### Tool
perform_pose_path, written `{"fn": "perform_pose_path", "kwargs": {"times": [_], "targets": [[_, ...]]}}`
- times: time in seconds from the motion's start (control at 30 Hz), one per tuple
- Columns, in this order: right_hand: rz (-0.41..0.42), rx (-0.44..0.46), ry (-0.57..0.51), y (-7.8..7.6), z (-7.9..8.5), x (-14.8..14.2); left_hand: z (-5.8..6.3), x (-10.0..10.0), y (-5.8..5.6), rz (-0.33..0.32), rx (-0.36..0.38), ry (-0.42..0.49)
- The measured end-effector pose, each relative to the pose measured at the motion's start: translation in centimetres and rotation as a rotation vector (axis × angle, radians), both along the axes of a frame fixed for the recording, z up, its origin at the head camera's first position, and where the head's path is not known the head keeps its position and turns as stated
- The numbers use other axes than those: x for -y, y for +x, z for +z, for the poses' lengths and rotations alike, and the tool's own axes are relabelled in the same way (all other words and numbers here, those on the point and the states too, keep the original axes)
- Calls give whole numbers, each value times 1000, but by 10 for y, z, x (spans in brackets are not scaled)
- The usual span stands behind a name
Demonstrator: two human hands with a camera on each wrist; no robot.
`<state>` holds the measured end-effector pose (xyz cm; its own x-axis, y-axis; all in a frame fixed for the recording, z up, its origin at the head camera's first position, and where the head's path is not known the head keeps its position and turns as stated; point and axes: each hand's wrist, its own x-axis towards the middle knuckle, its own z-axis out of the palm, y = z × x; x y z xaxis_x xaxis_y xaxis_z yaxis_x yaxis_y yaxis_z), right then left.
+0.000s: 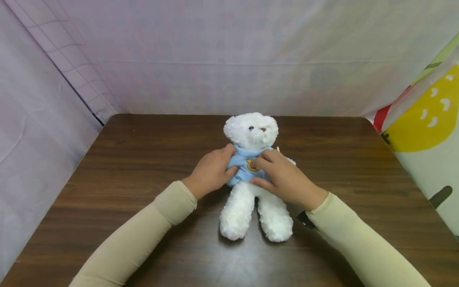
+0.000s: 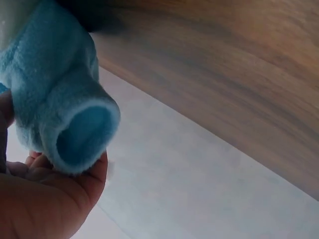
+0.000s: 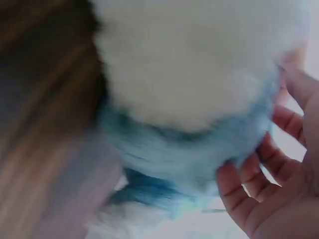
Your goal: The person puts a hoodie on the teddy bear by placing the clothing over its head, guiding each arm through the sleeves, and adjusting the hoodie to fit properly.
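Note:
A white plush teddy bear [image 1: 247, 203] lies face up on the brown table, its legs toward me. It wears a light blue shirt [image 1: 244, 172] with a small yellow-brown emblem on the chest. My left hand [image 1: 211, 169] pinches the shirt's left side between thumb and fingers. In the left wrist view a sleeve [image 2: 84, 137] gapes open beside that hand, with no bear's arm showing in it. My right hand [image 1: 287, 175] lies over the shirt's right side. In the right wrist view its slightly bent, spread fingers [image 3: 232, 191] touch the cloth. The bear's right-side arm is mostly hidden.
The dark wood-grain table [image 1: 136, 159] extends on both sides of the bear. A pale curtain [image 1: 215, 59] hangs behind its far edge, and a patterned cloth [image 1: 423, 115] with a yellow shape hangs at the right. A black band [image 1: 306, 220] shows at my right cuff.

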<state>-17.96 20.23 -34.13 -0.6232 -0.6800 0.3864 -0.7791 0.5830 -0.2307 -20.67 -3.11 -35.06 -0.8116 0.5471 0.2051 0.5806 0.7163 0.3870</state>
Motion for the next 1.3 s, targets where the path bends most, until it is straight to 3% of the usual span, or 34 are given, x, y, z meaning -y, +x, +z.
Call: {"fn": "perform_pose_path", "kwargs": {"times": [0.13,0.33,0.53,0.77,1.07,1.3], "targets": [[20,26,-10,-2,-9,2,-1,7,-2,-28,20,2],[68,45,-2,-5,-12,3,0,32,-1,-58,124,54],[62,22,-29,-6,-13,2,2,57,6,8,112,4],[46,38,-26,-7,-14,3,-4,39,12,36,94,-33],[25,72,-39,-7,-14,10,-14,21,13,162,46,57],[9,70,-17,-6,-13,16,-14,19,12,237,1,29]]}}
